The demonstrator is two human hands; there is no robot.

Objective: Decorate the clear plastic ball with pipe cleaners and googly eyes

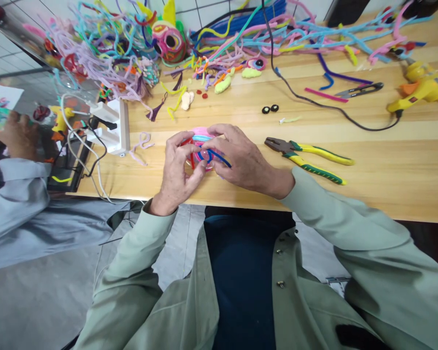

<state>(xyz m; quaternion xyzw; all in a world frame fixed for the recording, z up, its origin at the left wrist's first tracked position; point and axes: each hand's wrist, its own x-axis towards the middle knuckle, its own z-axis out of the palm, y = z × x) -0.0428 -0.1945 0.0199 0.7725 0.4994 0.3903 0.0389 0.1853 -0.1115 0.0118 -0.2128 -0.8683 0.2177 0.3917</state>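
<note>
Near the table's front edge, both hands hold a round ball wound with pipe cleaners (203, 131), mostly pink with light blue and red bands. My left hand (178, 170) grips its left side, fingers curled over the top and thumb at the front. My right hand (241, 158) is closed around the right side, its fingertips at a dark blue pipe cleaner (221, 158) that curls into a loop on the front face. The fingers cover much of the ball. Pliers with yellow and green handles (310, 158) lie to the right of my right hand.
A yellow glue gun (423, 87) lies far right, its black cord (314, 99) crossing the table. Snips (361, 91) and two small black-and-white discs (270, 109) lie behind. Piled pipe cleaners (105, 48) fill the back. A power strip (113, 129) stands left, beside a co-worker's hand (18, 136).
</note>
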